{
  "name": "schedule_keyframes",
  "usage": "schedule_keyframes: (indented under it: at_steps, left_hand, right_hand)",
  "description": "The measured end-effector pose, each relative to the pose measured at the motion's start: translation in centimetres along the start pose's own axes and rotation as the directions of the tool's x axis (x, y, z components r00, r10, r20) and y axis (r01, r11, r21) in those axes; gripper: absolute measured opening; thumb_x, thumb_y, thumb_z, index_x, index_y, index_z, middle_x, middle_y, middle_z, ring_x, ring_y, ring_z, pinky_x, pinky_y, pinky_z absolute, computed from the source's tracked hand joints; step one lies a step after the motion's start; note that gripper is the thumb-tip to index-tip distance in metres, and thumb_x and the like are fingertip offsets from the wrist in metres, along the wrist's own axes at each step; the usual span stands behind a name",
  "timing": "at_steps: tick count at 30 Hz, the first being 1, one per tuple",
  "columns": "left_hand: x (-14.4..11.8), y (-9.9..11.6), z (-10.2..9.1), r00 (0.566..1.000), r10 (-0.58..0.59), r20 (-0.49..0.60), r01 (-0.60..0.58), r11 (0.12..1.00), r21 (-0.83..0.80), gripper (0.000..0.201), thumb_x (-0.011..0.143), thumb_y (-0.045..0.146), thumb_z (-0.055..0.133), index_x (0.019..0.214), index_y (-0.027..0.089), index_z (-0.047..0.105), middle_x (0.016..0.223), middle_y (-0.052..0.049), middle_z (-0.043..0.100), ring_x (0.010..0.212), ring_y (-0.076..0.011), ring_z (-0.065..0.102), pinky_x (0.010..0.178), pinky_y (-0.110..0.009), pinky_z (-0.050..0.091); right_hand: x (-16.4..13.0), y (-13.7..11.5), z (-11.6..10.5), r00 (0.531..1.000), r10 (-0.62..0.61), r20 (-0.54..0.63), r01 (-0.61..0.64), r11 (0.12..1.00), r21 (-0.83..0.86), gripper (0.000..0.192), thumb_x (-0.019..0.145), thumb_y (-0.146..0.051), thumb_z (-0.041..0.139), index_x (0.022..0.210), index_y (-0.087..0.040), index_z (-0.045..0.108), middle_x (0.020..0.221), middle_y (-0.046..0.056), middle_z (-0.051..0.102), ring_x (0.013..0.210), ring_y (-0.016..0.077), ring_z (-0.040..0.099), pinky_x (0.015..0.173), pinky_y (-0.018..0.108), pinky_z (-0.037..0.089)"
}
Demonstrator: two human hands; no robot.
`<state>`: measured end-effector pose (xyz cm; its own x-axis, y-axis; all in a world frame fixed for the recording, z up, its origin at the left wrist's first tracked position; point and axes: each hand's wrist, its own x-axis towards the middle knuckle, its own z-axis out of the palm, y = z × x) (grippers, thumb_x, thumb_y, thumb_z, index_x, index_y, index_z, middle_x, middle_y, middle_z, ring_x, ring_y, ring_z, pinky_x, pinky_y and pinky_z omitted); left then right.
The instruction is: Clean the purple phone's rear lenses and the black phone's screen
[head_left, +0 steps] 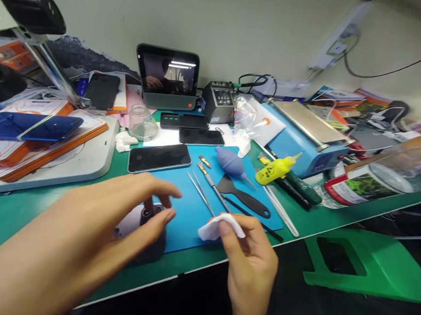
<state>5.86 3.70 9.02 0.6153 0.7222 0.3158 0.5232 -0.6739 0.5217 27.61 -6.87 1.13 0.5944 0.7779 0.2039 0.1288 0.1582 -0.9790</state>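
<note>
My right hand point(252, 261) pinches a white cotton pad point(212, 229) between thumb and fingers, above the front edge of the blue mat point(188, 238). To its left my left hand point(122, 218) is open, thumb and fingers apart, over a phone back with round camera lenses point(157, 211). That phone is mostly hidden behind the hand, and whether they touch I cannot tell. Beyond the pad lie tweezers point(202, 194), a brush point(209, 178), a black spatula point(245, 197) and a blue-grey air blower point(231, 163). A dark-screened phone point(160, 158) rests at the mat's back left.
Two more phones lie behind, one of them a black phone point(201, 137), near a glass jar point(141, 121). At right are a yellow bottle point(273, 171), a blue machine point(302, 148) and a canister point(367, 184). A green stool point(377, 269) stands below the table edge.
</note>
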Motion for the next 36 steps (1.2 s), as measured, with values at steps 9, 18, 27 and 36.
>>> schedule_keyframes:
  at_steps: [9,18,27,36]
  left_hand:
    - [16.3,5.0,8.8,0.967,0.138,0.215,-0.132,0.990,-0.040,0.042,0.103,0.048,0.076,0.131,0.018,0.070,0.132,-0.011,0.073,0.123,-0.0285,0.071,0.110,-0.055,0.059]
    - [20.9,7.7,13.9,0.924,0.224,0.311,-0.175,0.969,-0.177,0.037,0.104,0.047,0.075,0.126,0.017,0.070,0.130,-0.010,0.072,0.121,-0.0275,0.070,0.108,-0.053,0.061]
    - [11.9,3.6,0.6,0.982,0.121,0.145,-0.072,0.950,-0.303,0.026,0.104,0.039,0.072,0.123,0.022,0.066,0.107,0.002,0.076,0.091,-0.0146,0.071,0.077,-0.027,0.055]
    - [-6.2,-3.9,-1.9,0.987,-0.161,-0.005,0.161,0.982,0.103,0.041,0.110,0.049,0.062,0.150,0.043,0.057,0.134,0.000,0.065,0.108,-0.0186,0.071,0.087,-0.028,0.053]
  right_hand:
    - [0.3,-0.4,-1.4,0.983,0.093,0.155,-0.096,0.995,0.013,0.030,0.101,-0.047,0.079,0.099,-0.017,0.081,0.082,0.003,0.078,0.071,0.0144,0.075,0.067,0.024,0.065]
    - [0.1,0.3,-1.5,0.983,0.105,0.153,-0.103,0.994,-0.024,0.036,0.106,-0.050,0.073,0.110,-0.015,0.074,0.089,0.000,0.074,0.077,0.0134,0.072,0.074,0.030,0.065]
    - [0.9,0.7,-1.7,0.989,0.048,0.142,-0.042,0.998,-0.042,0.032,0.099,-0.048,0.082,0.105,-0.016,0.077,0.090,0.001,0.077,0.077,0.0134,0.074,0.072,0.027,0.065]
    - [2.8,-1.3,2.4,0.992,-0.053,0.119,0.071,0.987,-0.148,0.019,0.095,-0.043,0.085,0.099,-0.025,0.084,0.093,0.001,0.081,0.079,0.0139,0.074,0.071,0.021,0.064]
